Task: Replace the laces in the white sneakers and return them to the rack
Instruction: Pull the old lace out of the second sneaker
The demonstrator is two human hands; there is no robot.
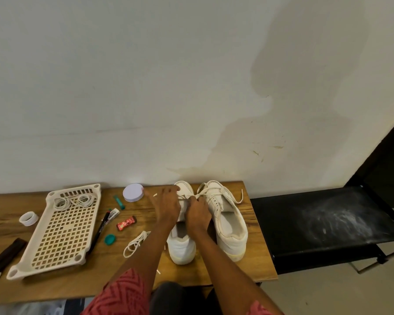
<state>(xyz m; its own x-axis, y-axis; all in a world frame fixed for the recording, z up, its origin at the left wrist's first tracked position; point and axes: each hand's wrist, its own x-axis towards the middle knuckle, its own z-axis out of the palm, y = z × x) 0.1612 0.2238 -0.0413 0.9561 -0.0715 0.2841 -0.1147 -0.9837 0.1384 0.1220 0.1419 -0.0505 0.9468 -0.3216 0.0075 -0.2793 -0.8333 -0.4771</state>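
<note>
Two white sneakers stand side by side on the wooden table, toes toward the wall. The left sneaker [182, 247] lies under both my hands. My left hand [166, 206] and my right hand [198, 212] both pinch its white lace [184, 197] over the tongue. The right sneaker [228, 221] is laced, with loose lace ends trailing off to its right. A spare white lace [135, 243] lies coiled on the table left of my left forearm. More coiled laces [74, 201] rest at the far end of the cream perforated rack shelf [62, 237].
Left of the sneakers lie a white round lid [133, 192], a teal clip [119, 202], a red wrapper [126, 223], a black pen [99, 233], a teal cap [110, 239] and a tape roll [28, 218]. A black bench [323, 223] adjoins the table's right edge.
</note>
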